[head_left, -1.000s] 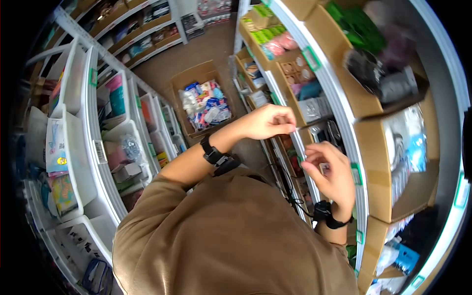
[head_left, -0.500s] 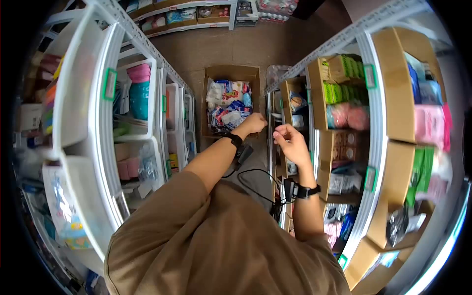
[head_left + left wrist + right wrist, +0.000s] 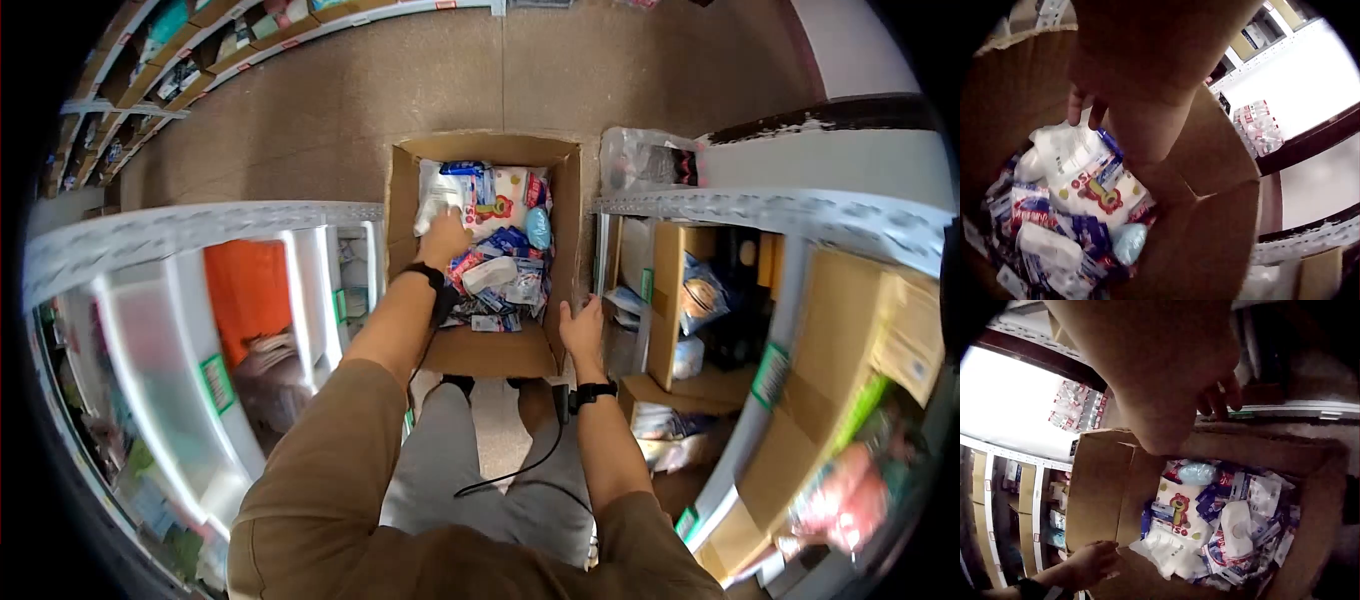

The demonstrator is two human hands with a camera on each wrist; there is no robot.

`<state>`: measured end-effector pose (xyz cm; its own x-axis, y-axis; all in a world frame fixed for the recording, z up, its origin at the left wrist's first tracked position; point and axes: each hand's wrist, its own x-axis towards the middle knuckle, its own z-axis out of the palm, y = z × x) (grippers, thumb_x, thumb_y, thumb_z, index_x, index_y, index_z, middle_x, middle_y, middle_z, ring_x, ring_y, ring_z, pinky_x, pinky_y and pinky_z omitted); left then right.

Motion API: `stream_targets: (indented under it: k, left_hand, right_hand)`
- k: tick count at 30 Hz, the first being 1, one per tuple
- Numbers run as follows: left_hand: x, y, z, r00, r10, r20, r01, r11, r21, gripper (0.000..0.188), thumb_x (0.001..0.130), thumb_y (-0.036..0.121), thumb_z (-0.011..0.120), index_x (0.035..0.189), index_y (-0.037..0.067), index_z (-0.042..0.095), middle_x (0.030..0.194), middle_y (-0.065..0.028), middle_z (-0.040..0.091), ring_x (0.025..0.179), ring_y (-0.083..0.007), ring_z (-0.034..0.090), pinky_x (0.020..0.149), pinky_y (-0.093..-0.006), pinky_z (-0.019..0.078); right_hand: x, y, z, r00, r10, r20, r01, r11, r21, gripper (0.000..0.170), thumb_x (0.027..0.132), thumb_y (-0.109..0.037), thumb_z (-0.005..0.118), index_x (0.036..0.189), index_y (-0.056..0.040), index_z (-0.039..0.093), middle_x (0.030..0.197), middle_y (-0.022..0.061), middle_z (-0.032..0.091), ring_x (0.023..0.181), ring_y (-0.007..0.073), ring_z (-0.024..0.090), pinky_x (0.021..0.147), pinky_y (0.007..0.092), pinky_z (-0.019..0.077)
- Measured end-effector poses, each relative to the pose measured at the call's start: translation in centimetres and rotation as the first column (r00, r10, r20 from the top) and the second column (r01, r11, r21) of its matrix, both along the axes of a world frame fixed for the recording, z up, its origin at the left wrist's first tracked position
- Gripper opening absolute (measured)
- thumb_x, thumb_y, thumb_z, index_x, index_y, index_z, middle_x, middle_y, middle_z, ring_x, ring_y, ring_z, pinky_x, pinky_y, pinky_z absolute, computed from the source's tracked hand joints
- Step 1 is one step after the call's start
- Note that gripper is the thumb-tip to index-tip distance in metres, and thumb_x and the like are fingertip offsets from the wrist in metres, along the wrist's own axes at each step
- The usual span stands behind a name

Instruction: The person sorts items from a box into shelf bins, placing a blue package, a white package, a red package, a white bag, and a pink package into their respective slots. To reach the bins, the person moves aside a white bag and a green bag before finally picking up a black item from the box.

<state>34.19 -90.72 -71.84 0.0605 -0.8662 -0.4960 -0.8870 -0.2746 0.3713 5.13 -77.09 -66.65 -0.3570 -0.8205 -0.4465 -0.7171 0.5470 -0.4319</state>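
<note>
A cardboard box (image 3: 488, 352) on the floor holds a jumble of packets. In it are a white plastic bag (image 3: 1069, 150), a white packet with a red bear print (image 3: 500, 200), a light-blue wrapped item (image 3: 538, 228) and several blue-and-white sachets (image 3: 1263, 497). My left hand (image 3: 445, 240) reaches over the box's left side, close above the white bag, its fingers (image 3: 1075, 107) loosely extended with nothing visible between them. My right hand (image 3: 583, 328) hovers by the box's right wall, fingers relaxed and holding nothing visible.
Shelving with white bins (image 3: 165, 340) runs along the left, and shelves of cardboard bins (image 3: 840, 340) along the right. A clear plastic-wrapped pack (image 3: 650, 160) lies beyond the box at right. A black cable (image 3: 520, 475) hangs across my legs.
My view has swung from the right-hand shelves down to the box. The left hand has moved away from the right shelf and over the box; the right hand has come down beside the box.
</note>
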Motion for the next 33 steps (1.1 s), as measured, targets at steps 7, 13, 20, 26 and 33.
stream_targets:
  k: [7,13,20,26,33]
  left_hand:
    - [0.5,-9.2,-13.7,0.811,-0.37,0.453,0.442,0.895,-0.062,0.029,0.094,0.017,0.047,0.121,0.008,0.05,0.13,-0.0125,0.056,0.115,-0.0279,0.058,0.089,-0.0458,0.0514]
    - [1.3,-12.0,-20.8,0.766,-0.358,0.535,0.458,0.886,-0.064,0.029,0.096,0.02,0.046,0.121,0.011,0.057,0.127,-0.008,0.061,0.119,-0.0238,0.058,0.096,-0.0463,0.045]
    - [0.9,-8.3,-14.3,0.842,-0.297,0.451,0.421,0.884,-0.204,0.016,0.087,0.011,0.056,0.099,0.009,0.065,0.099,-0.0114,0.07,0.092,-0.027,0.07,0.079,-0.0441,0.0527]
    - [-2.7,-1.1,3.9,0.967,0.13,-0.217,-0.179,0.958,-0.225,0.018,0.084,0.014,0.063,0.095,0.0,0.065,0.085,-0.0224,0.068,0.085,-0.0409,0.066,0.077,-0.0494,0.0518]
    - [-5.7,5.3,33.1,0.719,-0.017,-0.694,-0.213,0.946,-0.244,0.017,0.083,0.004,0.069,0.098,-0.001,0.064,0.081,-0.0143,0.066,0.071,-0.0245,0.065,0.068,-0.0341,0.0513]
  right_hand:
    - [-1.2,-2.4,-3.2,0.943,0.327,-0.058,-0.33,0.941,-0.068,0.021,0.089,-0.017,0.064,0.096,0.0032,0.065,0.084,0.0261,0.066,0.078,0.0445,0.065,0.068,0.0485,0.0524]
    - [-1.1,-2.3,-3.9,0.942,0.326,-0.081,-0.331,0.942,-0.06,0.015,0.087,-0.013,0.066,0.092,0.001,0.065,0.085,0.0241,0.066,0.076,0.0439,0.064,0.067,0.0485,0.0517]
    - [-3.0,-2.0,-4.4,0.948,0.284,-0.143,-0.285,0.958,0.016,0.026,0.089,-0.025,0.066,0.086,0.0013,0.066,0.076,0.0262,0.066,0.072,0.0461,0.064,0.069,0.0513,0.0528]
    - [2.2,-2.3,4.2,0.96,0.281,0.015,-0.279,0.957,-0.075,0.047,0.089,-0.02,0.067,0.122,0.0071,0.049,0.121,0.031,0.053,0.106,0.047,0.057,0.09,0.0492,0.0478]
    - [7.8,-2.8,24.0,0.518,0.096,0.85,0.168,0.963,-0.211,0.059,0.101,-0.033,0.055,0.143,0.0027,0.034,0.122,0.0174,0.058,0.099,0.0216,0.061,0.087,0.0352,0.0493]
